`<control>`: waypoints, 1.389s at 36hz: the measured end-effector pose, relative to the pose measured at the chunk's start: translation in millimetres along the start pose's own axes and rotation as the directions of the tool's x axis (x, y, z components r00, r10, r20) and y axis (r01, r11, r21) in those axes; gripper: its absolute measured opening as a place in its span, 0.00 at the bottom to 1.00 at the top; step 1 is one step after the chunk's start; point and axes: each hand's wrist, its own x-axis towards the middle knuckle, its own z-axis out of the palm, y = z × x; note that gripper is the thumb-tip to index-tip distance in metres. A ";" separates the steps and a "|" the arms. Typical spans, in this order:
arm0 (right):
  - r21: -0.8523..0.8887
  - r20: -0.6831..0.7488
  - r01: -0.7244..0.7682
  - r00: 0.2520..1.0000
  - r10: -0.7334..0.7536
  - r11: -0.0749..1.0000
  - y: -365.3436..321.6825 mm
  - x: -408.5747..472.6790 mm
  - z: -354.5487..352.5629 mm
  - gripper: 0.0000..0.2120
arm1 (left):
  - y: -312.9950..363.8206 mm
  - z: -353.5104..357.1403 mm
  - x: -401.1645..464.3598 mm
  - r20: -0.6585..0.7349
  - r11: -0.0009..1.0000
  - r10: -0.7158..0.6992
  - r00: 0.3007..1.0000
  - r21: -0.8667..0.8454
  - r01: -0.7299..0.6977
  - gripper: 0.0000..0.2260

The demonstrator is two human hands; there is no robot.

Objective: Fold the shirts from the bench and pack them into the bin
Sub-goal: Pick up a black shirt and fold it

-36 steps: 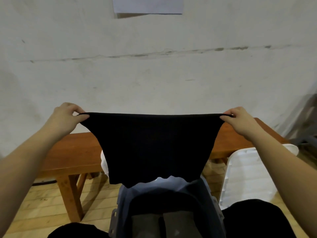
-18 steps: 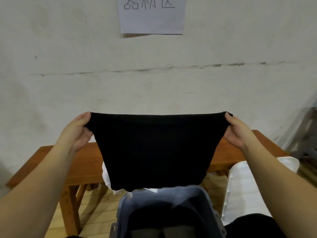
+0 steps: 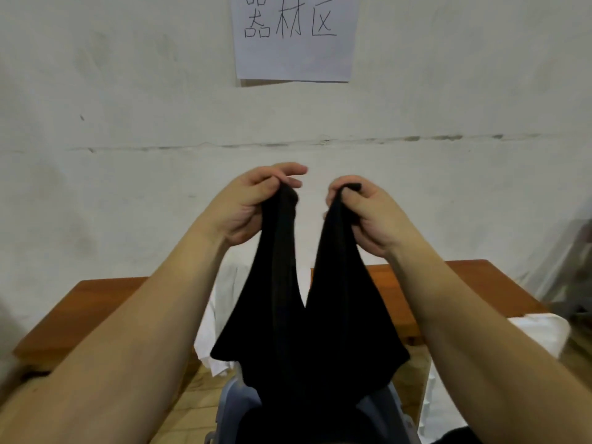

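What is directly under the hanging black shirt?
Under the black shirt stands the grey-blue bin; only its rim shows on both sides. The shirt hides the bin's inside. Behind it, white cloth lies on the wooden bench.

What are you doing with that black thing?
A person is folding a black shirt in the air. The left hand and the right hand each pinch a top corner, held close together so the cloth hangs doubled between them. Its lower end dangles over the grey bin right below. Behind it a white garment lies on the wooden bench, waiting. A paper sign hangs on the wall.
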 end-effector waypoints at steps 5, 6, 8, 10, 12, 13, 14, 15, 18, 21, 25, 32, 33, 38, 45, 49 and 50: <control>0.059 0.046 0.079 0.996 -0.081 0.995 5.2 3.4 29.1 0.10 | -8.9 30.8 10.2 0.070 0.997 0.041 0.997 -0.067 -0.037 0.09; 0.081 0.040 0.090 0.995 -0.093 0.993 7.7 4.5 30.7 0.08 | -10.5 33.7 11.0 0.067 0.996 0.042 0.997 -0.085 -0.036 0.08; 0.097 -0.001 0.091 0.996 -0.092 0.991 10.0 6.4 30.2 0.13 | -12.5 37.1 12.6 0.064 0.992 0.042 0.997 -0.122 -0.034 0.08; 0.105 -0.024 0.095 0.995 -0.093 0.990 12.4 6.6 28.2 0.13 | -15.3 37.1 13.9 0.050 0.990 0.043 0.998 -0.137 -0.035 0.09; 0.086 -0.032 0.097 0.995 -0.094 0.992 13.2 6.1 27.5 0.11 | -17.2 35.7 15.4 0.019 0.993 0.020 1.000 -0.113 -0.018 0.13; 0.076 -0.036 0.095 0.995 -0.092 0.993 12.7 5.5 27.2 0.11 | -17.4 34.5 16.0 0.009 0.996 -0.007 1.000 -0.086 0.008 0.19; 0.074 -0.029 0.095 0.995 -0.093 0.993 13.0 5.9 25.5 0.11 | -17.8 32.5 16.2 0.007 0.997 -0.041 0.999 -0.059 0.041 0.27; 0.074 -0.005 0.095 0.995 -0.095 0.993 12.4 6.6 24.2 0.10 | -17.5 30.5 16.0 0.005 0.997 -0.075 0.997 -0.025 0.075 0.34; 0.039 0.087 0.073 0.993 -0.077 0.997 9.0 9.6 20.7 0.06 | -16.9 25.0 14.1 0.007 0.983 -0.174 0.985 0.058 0.173 0.46; -0.032 0.168 -0.033 0.985 0.038 0.999 3.4 9.9 16.7 0.09 | -12.9 21.2 12.1 -0.007 0.961 -0.244 0.970 0.129 0.243 0.53; -0.137 0.123 -0.023 0.992 0.040 0.990 -3.8 11.1 17.5 0.11 | -8.3 15.5 9.5 -0.052 0.915 -0.286 0.957 0.284 0.289 0.50; -0.408 -0.028 0.023 0.999 -0.038 0.912 -10.5 18.0 11.6 0.09 | -3.7 10.5 -0.4 -0.347 0.885 -0.182 0.920 0.350 0.308 0.25; -0.430 -0.051 0.022 0.998 -0.048 0.903 -11.7 19.5 10.3 0.08 | -3.4 9.5 -3.8 -0.382 0.882 -0.166 0.909 0.356 0.310 0.19; -0.454 -0.133 0.009 0.988 -0.077 0.891 -14.0 29.6 4.6 0.09 | -10.0 6.6 -25.5 -0.248 0.834 -0.334 0.909 0.372 0.408 0.31; -0.504 -0.195 -0.001 0.974 -0.113 0.864 -20.3 35.7 -10.5 0.09 | -31.1 5.2 -36.1 -0.331 0.304 -0.413 0.848 0.828 0.471 0.09; -0.520 -0.219 -0.013 0.968 -0.118 0.854 -30.1 30.9 -30.3 0.09 | -27.5 -9.7 -29.9 -0.450 0.324 -0.261 0.854 0.792 0.517 0.03; -0.532 -0.223 -0.025 0.968 -0.112 0.846 -32.2 28.8 -36.9 0.08 | -26.0 -13.1 -26.9 -0.467 0.367 -0.226 0.855 0.772 0.519 0.04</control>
